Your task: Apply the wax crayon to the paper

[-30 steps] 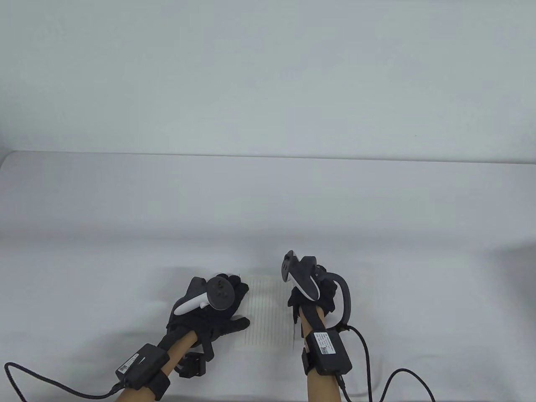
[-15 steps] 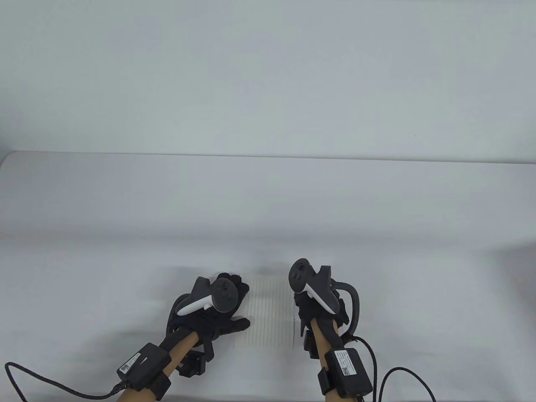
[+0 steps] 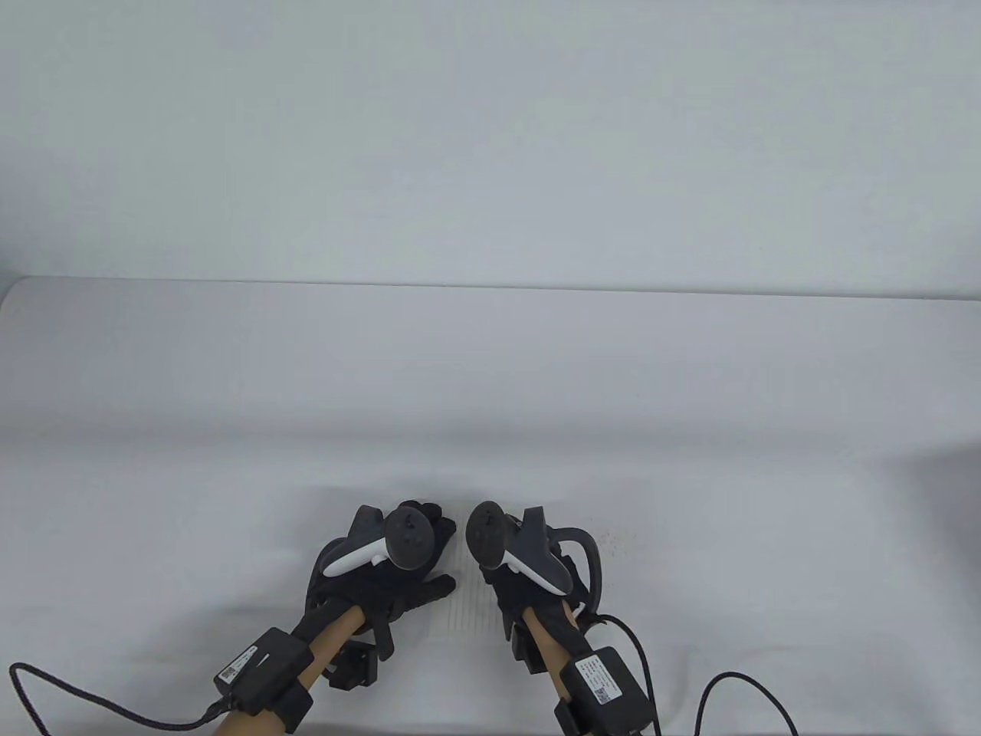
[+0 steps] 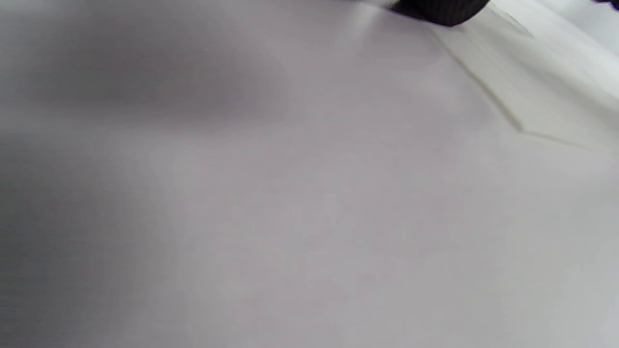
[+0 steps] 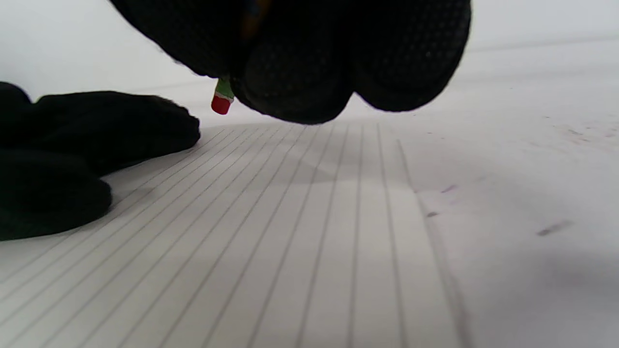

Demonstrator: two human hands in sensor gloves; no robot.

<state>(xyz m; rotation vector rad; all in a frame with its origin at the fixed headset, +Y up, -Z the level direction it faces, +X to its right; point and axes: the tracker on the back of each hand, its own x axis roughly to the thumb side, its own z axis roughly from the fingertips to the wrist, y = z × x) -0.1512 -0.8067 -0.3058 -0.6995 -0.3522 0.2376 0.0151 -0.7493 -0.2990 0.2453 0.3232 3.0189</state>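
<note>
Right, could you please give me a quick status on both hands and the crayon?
Left hand rests flat on lined paper. Right hand grips red-tipped crayon, tip just above paper. Nothing in the way.

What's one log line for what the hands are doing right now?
left hand: rests on white lined paper | right hand: holds red-tipped wax crayon above paper | marks: none visible

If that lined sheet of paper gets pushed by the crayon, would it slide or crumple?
The lined paper looks thin and lies flat, so it is probably light and floppy. It would likely slide on the smooth table if loose. The left hand rests on its edge, probably to stop that. The crayon in the right hand shows a short red tip.
</note>
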